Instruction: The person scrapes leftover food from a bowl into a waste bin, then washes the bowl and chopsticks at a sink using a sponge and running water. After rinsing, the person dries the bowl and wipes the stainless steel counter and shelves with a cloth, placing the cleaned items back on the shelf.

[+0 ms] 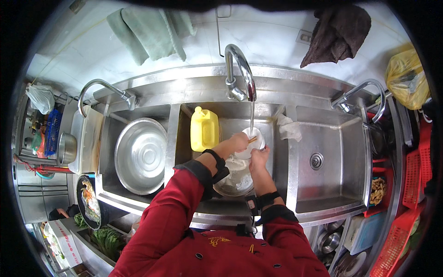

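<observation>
My left hand (pixel 238 142) is closed around thin brown sticks (pixel 253 139), apparently chopsticks, whose ends poke out to the right. With my right hand (pixel 259 158) I grip the rim of a white bowl (pixel 256 133), tilted under the stream from the middle faucet (pixel 242 65). Both hands are close together over the middle sink (pixel 226 126). Below them a round metal basin (pixel 231 193) holds sudsy water and a whitish cloth (pixel 237 163), partly hidden by my forearms. A yellow plastic jug (pixel 205 130) stands left of my left hand.
A large metal basin (pixel 141 155) fills the left sink. A wet rag (pixel 289 128) drapes over the divider towards the right sink (pixel 320 187), which has a drain (pixel 316 161). More faucets (pixel 100 83) flank the middle one. Red baskets (pixel 412 180) stand far right.
</observation>
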`<action>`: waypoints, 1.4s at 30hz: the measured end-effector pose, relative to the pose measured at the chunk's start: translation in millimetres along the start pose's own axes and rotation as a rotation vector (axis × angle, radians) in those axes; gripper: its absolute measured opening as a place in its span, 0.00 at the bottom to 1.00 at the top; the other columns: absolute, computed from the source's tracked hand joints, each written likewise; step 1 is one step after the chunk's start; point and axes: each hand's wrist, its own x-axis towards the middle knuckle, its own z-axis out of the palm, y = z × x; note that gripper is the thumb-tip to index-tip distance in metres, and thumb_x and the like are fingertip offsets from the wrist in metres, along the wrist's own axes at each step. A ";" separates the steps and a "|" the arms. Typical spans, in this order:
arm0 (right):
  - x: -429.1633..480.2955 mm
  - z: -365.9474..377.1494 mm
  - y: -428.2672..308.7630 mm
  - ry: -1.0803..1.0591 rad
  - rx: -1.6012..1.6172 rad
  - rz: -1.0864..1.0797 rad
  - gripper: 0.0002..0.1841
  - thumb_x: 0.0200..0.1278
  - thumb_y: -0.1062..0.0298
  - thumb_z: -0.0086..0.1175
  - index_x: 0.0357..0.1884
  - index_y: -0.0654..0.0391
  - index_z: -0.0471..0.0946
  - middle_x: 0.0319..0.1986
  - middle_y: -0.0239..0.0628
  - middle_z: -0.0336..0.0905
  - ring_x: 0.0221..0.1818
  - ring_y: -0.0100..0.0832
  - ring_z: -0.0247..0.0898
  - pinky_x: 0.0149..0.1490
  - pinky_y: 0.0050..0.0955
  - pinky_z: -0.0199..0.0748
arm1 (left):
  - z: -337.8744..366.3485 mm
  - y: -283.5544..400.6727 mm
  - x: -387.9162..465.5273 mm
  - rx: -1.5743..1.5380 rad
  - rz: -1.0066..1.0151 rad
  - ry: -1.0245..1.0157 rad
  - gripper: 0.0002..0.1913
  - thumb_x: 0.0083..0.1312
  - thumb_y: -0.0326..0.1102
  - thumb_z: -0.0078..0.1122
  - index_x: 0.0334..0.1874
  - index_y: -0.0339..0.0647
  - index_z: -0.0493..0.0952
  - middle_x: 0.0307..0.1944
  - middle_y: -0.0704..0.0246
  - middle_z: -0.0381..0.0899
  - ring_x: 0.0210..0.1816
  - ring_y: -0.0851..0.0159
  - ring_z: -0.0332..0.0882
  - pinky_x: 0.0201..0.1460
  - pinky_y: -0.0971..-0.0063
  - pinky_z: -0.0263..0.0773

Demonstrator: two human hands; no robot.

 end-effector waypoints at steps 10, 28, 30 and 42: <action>-10.5 7.2 -59.2 0.110 -0.029 -0.139 0.34 0.48 0.82 0.53 0.62 0.62 0.61 0.52 0.49 0.66 0.51 0.42 0.68 0.58 0.36 0.67 | -5.9 38.8 11.8 -0.528 -0.044 0.003 0.04 0.59 0.28 0.58 0.33 0.37 0.81 0.21 0.65 0.78 0.17 0.69 0.74 0.16 0.73 0.68; 0.6 -7.4 50.9 -0.387 0.696 0.262 0.34 0.49 0.86 0.42 0.64 0.58 0.62 0.57 0.47 0.68 0.58 0.45 0.69 0.55 0.42 0.77 | 20.1 -50.3 -79.1 -0.333 -0.042 0.513 0.19 0.57 0.37 0.65 0.44 0.29 0.74 0.33 0.52 0.83 0.29 0.45 0.81 0.39 0.58 0.76; 1.2 -9.4 60.2 -0.425 0.690 0.296 0.31 0.50 0.86 0.43 0.61 0.59 0.67 0.54 0.46 0.72 0.55 0.44 0.72 0.54 0.41 0.77 | 21.3 -56.0 -76.6 -0.613 -0.154 0.279 0.19 0.56 0.36 0.61 0.43 0.27 0.73 0.30 0.51 0.83 0.21 0.48 0.81 0.34 0.60 0.77; 47.0 -16.7 8.8 -0.679 -0.796 -0.577 0.13 0.56 0.76 0.49 0.42 0.68 0.79 0.41 0.54 0.81 0.46 0.43 0.80 0.52 0.31 0.74 | 36.3 -56.4 -64.8 0.491 -0.017 0.354 0.12 0.60 0.35 0.52 0.37 0.34 0.80 0.38 0.51 0.83 0.41 0.49 0.83 0.46 0.60 0.77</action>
